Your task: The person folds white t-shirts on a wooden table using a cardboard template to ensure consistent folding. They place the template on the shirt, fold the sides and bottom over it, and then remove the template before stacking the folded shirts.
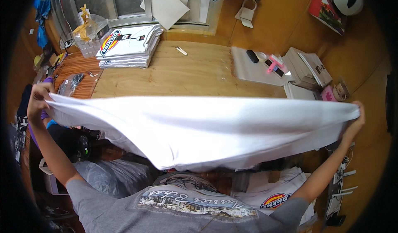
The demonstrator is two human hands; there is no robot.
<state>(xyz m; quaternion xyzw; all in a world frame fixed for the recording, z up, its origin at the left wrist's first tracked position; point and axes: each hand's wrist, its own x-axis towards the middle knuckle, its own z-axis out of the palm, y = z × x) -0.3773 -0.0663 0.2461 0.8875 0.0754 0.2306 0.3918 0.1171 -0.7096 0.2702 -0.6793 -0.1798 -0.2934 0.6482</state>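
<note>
left hand (40, 98) clenched round one corner of the white cloth (215, 127) | right hand (356, 119) pinching the opposite end | it's hanging between them, sagging mid-span, arms wide probably so it won't bunch | folded shirts (130, 53) stacked back-left on the tabletop (195, 73), guessing that's to stay outta its way

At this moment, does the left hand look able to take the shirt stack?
Probably not: the left hand grips one end of the white cloth and would likely have to let go before taking the shirt stack.
</note>
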